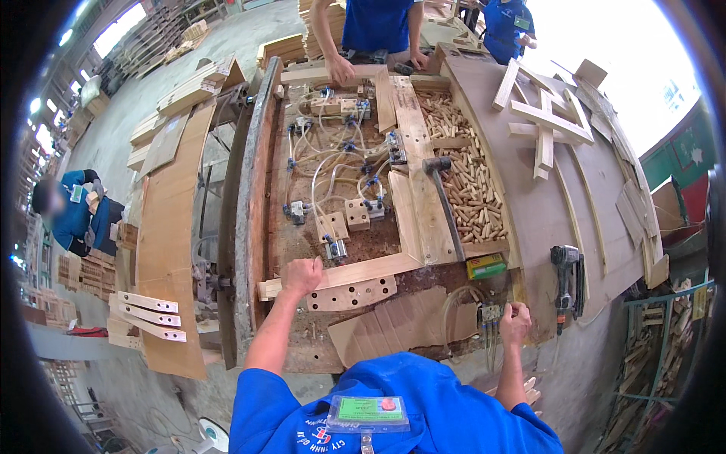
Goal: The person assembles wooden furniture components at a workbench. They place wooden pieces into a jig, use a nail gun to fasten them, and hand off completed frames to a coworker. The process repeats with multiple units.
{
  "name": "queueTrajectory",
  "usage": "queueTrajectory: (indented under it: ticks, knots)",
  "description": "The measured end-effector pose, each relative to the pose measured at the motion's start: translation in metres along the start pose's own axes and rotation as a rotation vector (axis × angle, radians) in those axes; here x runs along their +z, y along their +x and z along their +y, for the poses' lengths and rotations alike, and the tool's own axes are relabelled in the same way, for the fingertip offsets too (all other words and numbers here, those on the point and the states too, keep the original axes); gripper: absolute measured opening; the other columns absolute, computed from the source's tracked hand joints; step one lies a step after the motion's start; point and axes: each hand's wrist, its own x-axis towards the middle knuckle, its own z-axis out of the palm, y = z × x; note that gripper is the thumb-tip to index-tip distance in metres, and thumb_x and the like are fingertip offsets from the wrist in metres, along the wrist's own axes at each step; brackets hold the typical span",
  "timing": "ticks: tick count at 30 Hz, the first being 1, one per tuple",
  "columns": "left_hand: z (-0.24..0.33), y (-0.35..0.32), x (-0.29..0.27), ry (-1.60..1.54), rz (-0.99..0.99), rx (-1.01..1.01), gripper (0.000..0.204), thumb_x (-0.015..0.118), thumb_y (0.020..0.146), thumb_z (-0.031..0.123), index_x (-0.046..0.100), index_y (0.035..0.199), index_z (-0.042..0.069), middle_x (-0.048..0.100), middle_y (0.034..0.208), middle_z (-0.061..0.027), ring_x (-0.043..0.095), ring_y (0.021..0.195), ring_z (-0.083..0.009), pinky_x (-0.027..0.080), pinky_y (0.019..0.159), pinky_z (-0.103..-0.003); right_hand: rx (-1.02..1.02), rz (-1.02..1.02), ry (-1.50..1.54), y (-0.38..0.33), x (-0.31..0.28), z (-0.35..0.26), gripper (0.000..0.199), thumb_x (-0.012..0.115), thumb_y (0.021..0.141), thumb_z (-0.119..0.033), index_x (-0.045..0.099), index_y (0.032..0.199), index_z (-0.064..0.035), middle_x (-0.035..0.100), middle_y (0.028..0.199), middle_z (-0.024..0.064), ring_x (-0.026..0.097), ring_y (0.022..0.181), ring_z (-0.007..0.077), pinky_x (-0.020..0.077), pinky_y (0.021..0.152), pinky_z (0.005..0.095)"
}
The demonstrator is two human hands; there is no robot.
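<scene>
The left hand's (302, 277) grip is closed over the rail (363, 273), seemingly to steady it against the slat (404, 212) on the bench (310, 333); whether the right hand (516, 324), beside the valves (490, 312), holds anything is unclear.

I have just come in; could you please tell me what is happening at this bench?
The person's left hand curls over a pale wooden rail on the near side of the bench; the right hand is near small valves, but I cannot tell if it touches them. Opposite, a co-worker's hand is at the far rail. Clear tubes run between the rails, and a hammer lies beside wooden dowels.
</scene>
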Motion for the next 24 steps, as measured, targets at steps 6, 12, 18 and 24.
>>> queueTrajectory:
  ticks: [6,12,18,24]
  knots:
    - [0.011,-0.009,-0.036,0.039,0.032,-0.003,0.057,0.044,0.103,0.044,0.08,0.089,0.002,0.075,0.092,-0.0259,0.074,0.091,-0.0474,0.057,0.088,-0.055,0.019,0.027,0.142,0.0,-0.004,0.005,0.024,0.076,0.091,-0.015,0.072,0.11,0.0006,0.073,0.095,0.0176,0.073,0.088,0.0346,0.0568,0.08,0.0448]
    - [0.028,-0.034,-0.062,-0.157,0.08,-0.001,0.055,0.047,0.102,0.043,0.079,0.087,0.001,0.074,0.088,-0.0259,0.075,0.086,-0.0422,0.057,0.082,-0.05,-0.325,0.13,0.027,-0.02,-0.007,-0.034,0.029,0.075,0.093,-0.014,0.07,0.118,0.0001,0.074,0.102,0.0153,0.073,0.086,0.029,0.0586,0.08,0.0394]
    - [0.083,-0.029,-0.04,-0.862,-0.032,0.218,0.042,0.058,0.103,0.032,0.068,0.08,-0.002,0.058,0.068,-0.0019,0.054,0.072,-0.0088,0.047,0.067,-0.033,-0.445,-0.769,0.653,-0.059,0.035,-0.15,0.06,0.086,0.092,-0.021,0.061,0.145,-0.008,0.072,0.127,0.0082,0.068,0.112,0.0183,0.0574,0.093,0.0341]
    - [0.215,-0.033,-0.057,-1.258,-0.433,0.279,0.04,0.051,0.107,0.036,0.074,0.104,0.003,0.07,0.085,-0.0011,0.064,0.075,-0.0126,0.05,0.067,-0.028,-0.492,-0.906,1.036,-0.069,0.038,-0.211,0.089,0.088,0.09,-0.033,0.039,0.159,-0.0055,0.059,0.148,0.0151,0.058,0.135,0.0278,0.0496,0.112,0.0451]
